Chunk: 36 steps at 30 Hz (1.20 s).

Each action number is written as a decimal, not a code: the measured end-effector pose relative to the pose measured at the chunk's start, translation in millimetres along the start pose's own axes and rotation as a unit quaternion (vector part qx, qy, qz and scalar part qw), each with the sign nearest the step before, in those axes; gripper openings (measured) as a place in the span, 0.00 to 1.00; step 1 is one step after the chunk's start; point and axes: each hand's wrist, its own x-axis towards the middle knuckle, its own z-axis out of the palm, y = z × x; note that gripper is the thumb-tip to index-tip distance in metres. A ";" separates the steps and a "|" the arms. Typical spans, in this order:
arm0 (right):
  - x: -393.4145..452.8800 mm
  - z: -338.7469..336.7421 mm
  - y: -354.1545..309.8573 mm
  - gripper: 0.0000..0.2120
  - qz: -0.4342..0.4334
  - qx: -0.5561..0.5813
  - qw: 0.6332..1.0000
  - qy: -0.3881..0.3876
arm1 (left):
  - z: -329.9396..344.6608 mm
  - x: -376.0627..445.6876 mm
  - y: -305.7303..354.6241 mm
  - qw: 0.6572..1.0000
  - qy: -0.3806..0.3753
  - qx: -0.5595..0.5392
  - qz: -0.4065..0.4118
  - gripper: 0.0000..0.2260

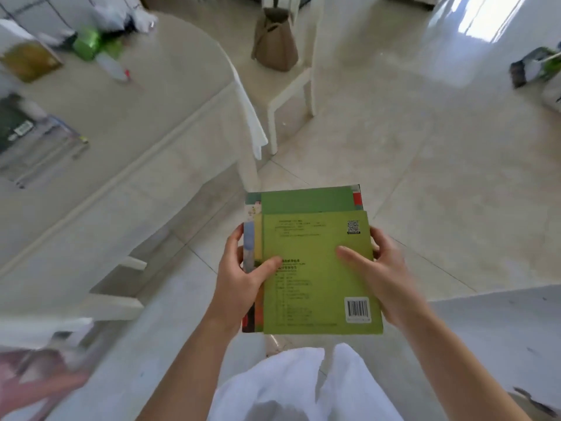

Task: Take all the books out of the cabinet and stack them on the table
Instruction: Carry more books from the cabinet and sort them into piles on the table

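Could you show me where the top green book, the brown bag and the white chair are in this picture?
top green book (318,268): head view, middle of its back cover.
brown bag (274,41): head view, its front side.
white chair (290,88): head view, seat edge.

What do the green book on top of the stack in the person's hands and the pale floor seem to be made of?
Green book on top of the stack: likely a matte paper or card cover, with flat printed text, a barcode and no glare. Pale floor: apparently glossy ceramic or stone tiles, given thin joint lines and reflected window light.
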 end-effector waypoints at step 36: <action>265.0 410.8 -140.9 0.25 -0.049 -0.259 0.902 -0.342 | -270.8 193.4 107.9 0.923 0.362 -0.122 0.035 0.25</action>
